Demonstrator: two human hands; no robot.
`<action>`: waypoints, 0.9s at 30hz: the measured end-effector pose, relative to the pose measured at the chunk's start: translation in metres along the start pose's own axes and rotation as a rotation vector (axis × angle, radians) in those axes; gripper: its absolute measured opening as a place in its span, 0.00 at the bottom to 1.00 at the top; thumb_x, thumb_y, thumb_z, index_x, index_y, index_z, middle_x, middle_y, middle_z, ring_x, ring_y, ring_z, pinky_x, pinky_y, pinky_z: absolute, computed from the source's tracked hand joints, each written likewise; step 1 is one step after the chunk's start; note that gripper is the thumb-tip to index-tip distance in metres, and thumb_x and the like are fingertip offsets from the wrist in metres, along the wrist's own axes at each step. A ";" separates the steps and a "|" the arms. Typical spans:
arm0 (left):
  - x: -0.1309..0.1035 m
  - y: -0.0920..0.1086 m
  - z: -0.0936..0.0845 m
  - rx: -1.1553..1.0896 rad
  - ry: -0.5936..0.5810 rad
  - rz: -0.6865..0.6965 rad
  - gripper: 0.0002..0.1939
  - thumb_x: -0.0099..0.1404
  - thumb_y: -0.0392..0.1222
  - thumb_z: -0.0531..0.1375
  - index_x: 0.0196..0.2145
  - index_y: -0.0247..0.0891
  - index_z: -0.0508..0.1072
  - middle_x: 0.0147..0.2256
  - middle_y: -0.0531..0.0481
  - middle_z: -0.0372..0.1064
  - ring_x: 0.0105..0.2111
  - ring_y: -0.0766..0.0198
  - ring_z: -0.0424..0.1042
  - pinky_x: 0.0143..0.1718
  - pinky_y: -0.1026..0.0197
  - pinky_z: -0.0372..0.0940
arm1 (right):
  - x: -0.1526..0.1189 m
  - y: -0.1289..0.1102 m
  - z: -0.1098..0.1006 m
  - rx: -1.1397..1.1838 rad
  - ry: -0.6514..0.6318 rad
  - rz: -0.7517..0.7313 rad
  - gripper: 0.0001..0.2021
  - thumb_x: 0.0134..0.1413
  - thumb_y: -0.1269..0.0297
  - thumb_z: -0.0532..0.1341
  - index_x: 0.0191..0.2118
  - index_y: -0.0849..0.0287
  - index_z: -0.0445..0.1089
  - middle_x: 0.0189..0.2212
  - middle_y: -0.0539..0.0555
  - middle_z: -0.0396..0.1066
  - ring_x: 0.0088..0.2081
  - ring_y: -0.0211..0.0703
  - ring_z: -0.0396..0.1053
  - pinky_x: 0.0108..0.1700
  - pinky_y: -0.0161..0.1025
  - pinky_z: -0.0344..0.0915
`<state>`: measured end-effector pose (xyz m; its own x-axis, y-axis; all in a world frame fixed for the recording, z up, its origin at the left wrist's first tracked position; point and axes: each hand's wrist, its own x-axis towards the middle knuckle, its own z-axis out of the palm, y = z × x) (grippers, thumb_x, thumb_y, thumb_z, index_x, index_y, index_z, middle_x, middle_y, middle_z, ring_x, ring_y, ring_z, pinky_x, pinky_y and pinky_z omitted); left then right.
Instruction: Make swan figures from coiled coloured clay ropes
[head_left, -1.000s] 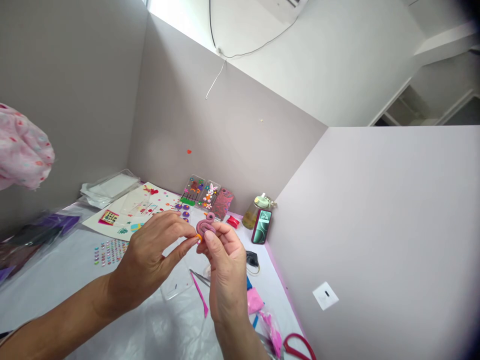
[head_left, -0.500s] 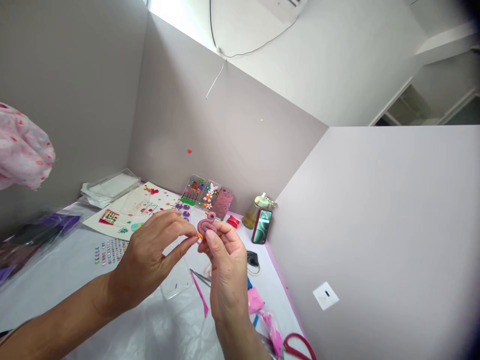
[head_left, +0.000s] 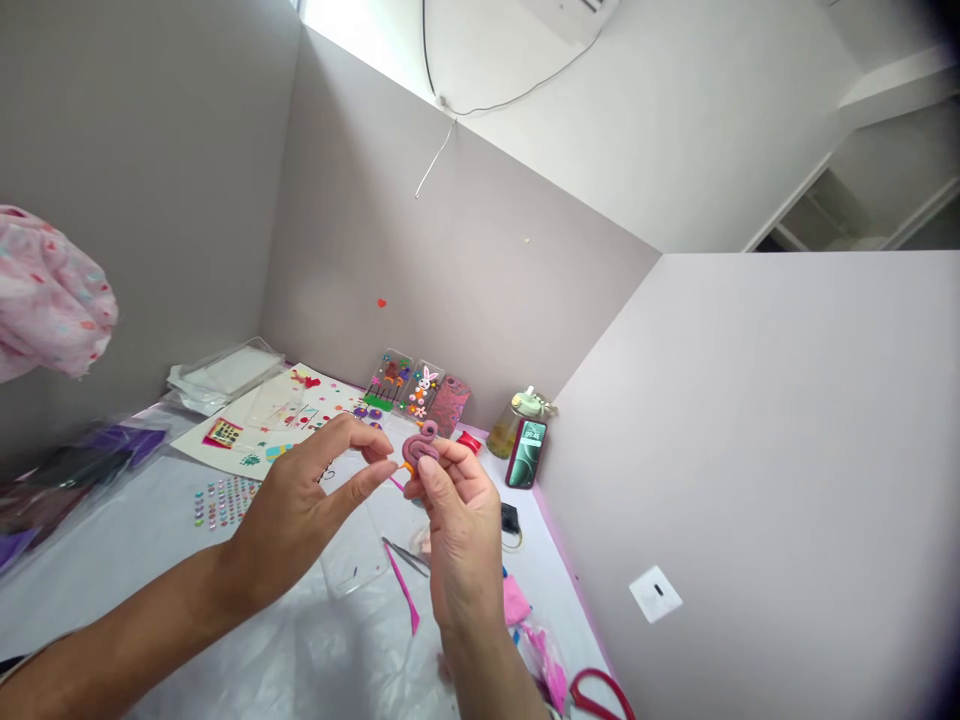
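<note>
My right hand [head_left: 461,500] pinches a small mauve clay bird figure [head_left: 421,447] between thumb and fingers. The bird has a coiled body, a curved neck and an orange beak, and a bit of orange clay [head_left: 407,467] sticks out at its lower left. Just left of that orange bit, my left hand [head_left: 319,490] holds its thumb and curled fingers apart, thumb tip very near the orange. Nothing shows between the left fingers. Below the hands, a pink clay tool [head_left: 403,590] and tweezers [head_left: 406,557] lie on the white table covering.
Decorated phone cases [head_left: 422,388] lean on the back wall beside a bottle [head_left: 512,425] and a phone [head_left: 526,453]. A white sheet with stickers [head_left: 225,462] and rows of gems [head_left: 221,503] lie left. Red-handled scissors [head_left: 602,693] and pink clay packets [head_left: 516,602] are at right.
My left thumb and fingers have parted and come away from the orange bit on the bird. My right hand, still holding the bird, has shifted slightly right.
</note>
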<state>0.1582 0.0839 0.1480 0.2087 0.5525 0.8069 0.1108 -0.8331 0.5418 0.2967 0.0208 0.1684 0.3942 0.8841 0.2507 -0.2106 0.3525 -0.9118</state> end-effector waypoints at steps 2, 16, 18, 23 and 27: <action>0.003 0.002 -0.002 -0.073 -0.043 -0.116 0.09 0.75 0.49 0.57 0.40 0.46 0.74 0.35 0.53 0.77 0.35 0.60 0.77 0.36 0.61 0.73 | 0.002 0.001 -0.001 -0.021 -0.009 -0.017 0.12 0.52 0.59 0.73 0.39 0.58 0.77 0.33 0.50 0.76 0.31 0.37 0.67 0.38 0.36 0.66; 0.001 0.003 0.004 -0.058 -0.053 -0.089 0.06 0.71 0.45 0.60 0.36 0.44 0.74 0.33 0.55 0.76 0.34 0.62 0.77 0.36 0.62 0.72 | 0.003 0.003 -0.002 -0.005 -0.005 -0.040 0.11 0.52 0.59 0.73 0.39 0.58 0.77 0.33 0.50 0.77 0.31 0.37 0.68 0.39 0.36 0.67; 0.000 0.001 0.005 0.004 -0.007 0.016 0.04 0.72 0.41 0.60 0.37 0.43 0.74 0.34 0.55 0.76 0.35 0.62 0.76 0.38 0.60 0.71 | 0.002 0.004 -0.001 -0.003 -0.008 -0.039 0.11 0.52 0.59 0.73 0.39 0.58 0.77 0.33 0.51 0.76 0.31 0.37 0.68 0.38 0.37 0.67; -0.004 -0.004 0.007 0.079 0.038 0.181 0.04 0.71 0.35 0.60 0.40 0.44 0.72 0.35 0.55 0.76 0.38 0.61 0.75 0.52 0.52 0.68 | 0.002 0.006 -0.001 -0.001 -0.016 -0.035 0.12 0.52 0.59 0.73 0.39 0.57 0.77 0.33 0.50 0.76 0.31 0.37 0.68 0.38 0.36 0.67; -0.002 -0.005 0.006 0.128 0.068 0.259 0.07 0.70 0.32 0.60 0.40 0.43 0.72 0.34 0.56 0.77 0.36 0.61 0.76 0.57 0.47 0.66 | 0.001 0.008 -0.001 -0.011 -0.022 -0.029 0.11 0.52 0.59 0.73 0.39 0.57 0.77 0.31 0.49 0.75 0.31 0.37 0.68 0.38 0.36 0.67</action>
<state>0.1635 0.0872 0.1423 0.1809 0.3174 0.9309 0.1852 -0.9406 0.2847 0.2964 0.0246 0.1610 0.3805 0.8801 0.2839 -0.1892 0.3746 -0.9077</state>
